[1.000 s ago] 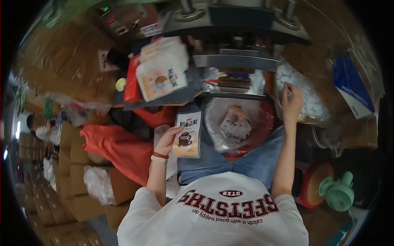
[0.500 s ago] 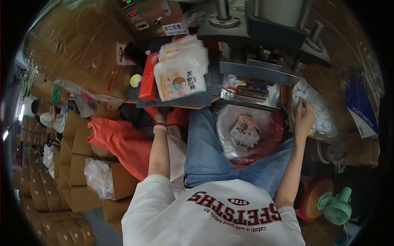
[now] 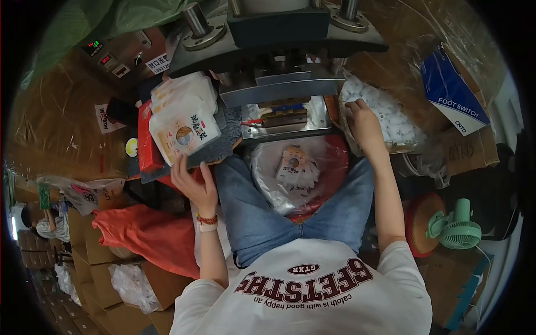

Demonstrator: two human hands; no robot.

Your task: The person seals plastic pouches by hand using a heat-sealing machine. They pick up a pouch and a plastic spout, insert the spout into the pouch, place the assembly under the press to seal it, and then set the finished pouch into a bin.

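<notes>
Printed pouches (image 3: 167, 132) lie stacked on the grey-covered tabletop (image 3: 225, 133). Head view: left hand (image 3: 195, 191) open, fingers spread at the stack's near edge, gripping nothing visible; contact unconfirmed. Right hand (image 3: 365, 127) partly curled over small white pieces (image 3: 392, 118); grip cannot be told. Box (image 3: 453, 95) reads "FOOT SWITCH", "CNTD"; shirt (image 3: 335, 301), "GTXR". Pouch lettering not legible.

The T-shirt (image 3: 301, 290) is white with maroon lettering, the jeans (image 3: 257, 223) are blue, the fan (image 3: 459, 228) is mint green, and the apron-like cloth (image 3: 148, 234) is orange-red.
</notes>
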